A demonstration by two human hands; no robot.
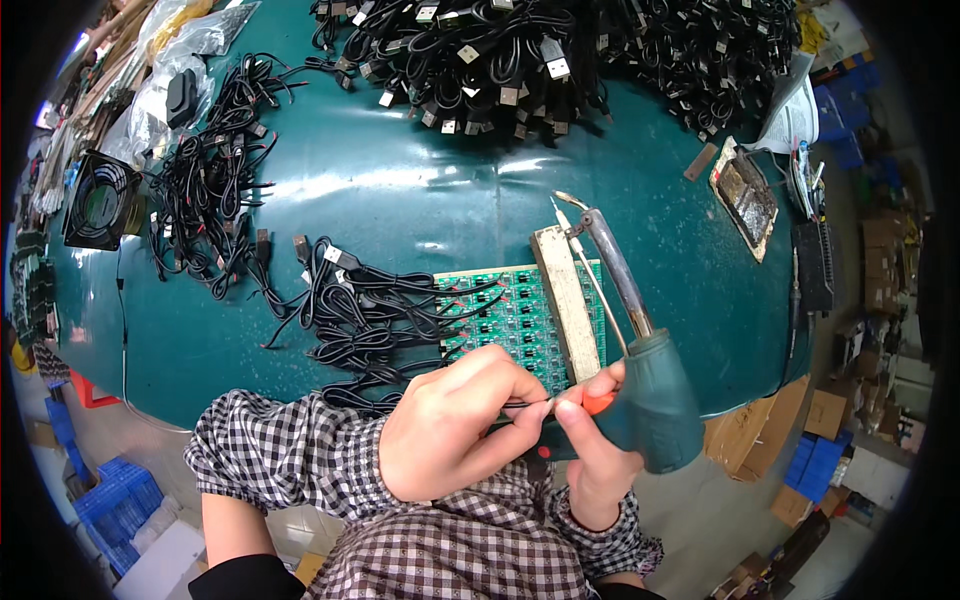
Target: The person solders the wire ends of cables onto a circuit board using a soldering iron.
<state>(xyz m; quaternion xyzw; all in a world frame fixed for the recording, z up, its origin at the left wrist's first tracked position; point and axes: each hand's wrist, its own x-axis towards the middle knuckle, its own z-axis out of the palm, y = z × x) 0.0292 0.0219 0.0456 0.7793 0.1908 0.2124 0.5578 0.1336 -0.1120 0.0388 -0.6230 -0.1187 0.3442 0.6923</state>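
My left hand is closed, pinching the end of a thin black cable between thumb and forefinger. Its tip meets the thumb of my right hand, which is wrapped round a green soldering gun with an orange trigger. The gun's metal tip and thin feed tube point up and away from me. Just beyond my hands lies a panel of green circuit boards. A pale, worn bar rests across it. Several black USB cables reach the panel's left side, red wire ends over it.
A large heap of black USB cables covers the far side of the table. Another bundle of cables and a black fan are at the left. A dirty tray sits at the far right. Cardboard boxes stand beyond the right edge.
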